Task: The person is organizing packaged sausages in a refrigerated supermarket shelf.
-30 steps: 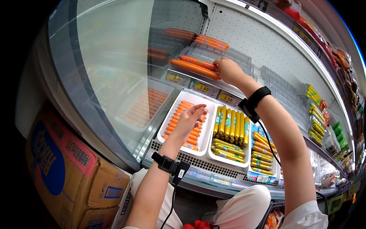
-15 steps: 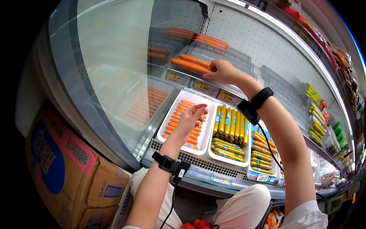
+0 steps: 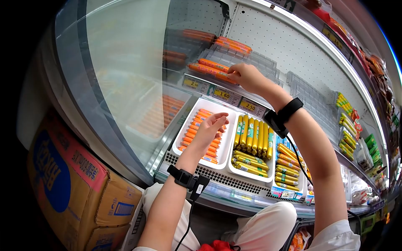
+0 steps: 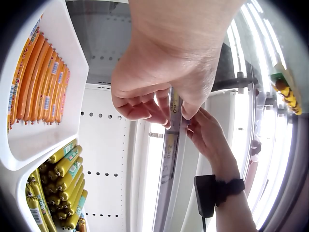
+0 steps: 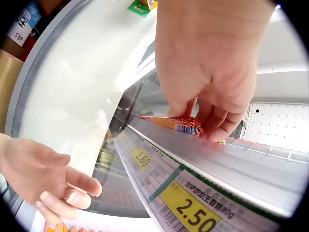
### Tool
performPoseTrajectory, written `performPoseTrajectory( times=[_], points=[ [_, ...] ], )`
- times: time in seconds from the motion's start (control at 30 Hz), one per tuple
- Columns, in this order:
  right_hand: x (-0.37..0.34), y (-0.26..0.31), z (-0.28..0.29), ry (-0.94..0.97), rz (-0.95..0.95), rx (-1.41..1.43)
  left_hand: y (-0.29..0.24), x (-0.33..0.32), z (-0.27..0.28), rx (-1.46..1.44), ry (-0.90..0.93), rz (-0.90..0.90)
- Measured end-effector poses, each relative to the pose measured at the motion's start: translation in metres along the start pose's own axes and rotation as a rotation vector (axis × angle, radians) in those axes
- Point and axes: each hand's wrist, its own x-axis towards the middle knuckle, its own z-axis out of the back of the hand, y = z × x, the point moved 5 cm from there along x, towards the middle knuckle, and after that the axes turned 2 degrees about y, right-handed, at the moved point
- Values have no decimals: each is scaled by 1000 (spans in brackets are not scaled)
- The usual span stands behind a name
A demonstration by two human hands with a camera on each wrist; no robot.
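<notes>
My right hand is at the upper shelf's front edge, its thumb and fingers pinching the right end of the front orange sausage. Printed lettering faces up on this sausage, and the right wrist view shows its barcode and crimped end. Just behind it lies a second orange sausage, roughly parallel. Over the white tray of thin orange sausages, my left hand hovers with loosely bent fingers and holds nothing.
Beside that tray stands another white tray of gold-wrapped sausages. Price labels line the shelf edge. A curved glass panel rises at left, above a cardboard box. Clear plastic shelf trays extend rightward.
My right hand has shifted slightly left along the front sausage. That sausage has turned, so its printed side now shows instead of plain orange. The left hand stays in place.
</notes>
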Motion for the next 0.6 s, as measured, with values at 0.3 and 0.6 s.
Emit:
performPoseTrajectory(
  times=[0.3, 0.6],
  points=[
    [-12, 4, -2, -206, 101, -12, -1, -1, -2, 22, -1, 2],
    [-12, 26, -14, -328, 338, -122, 1, 0, -4, 27, 5, 4]
  ],
)
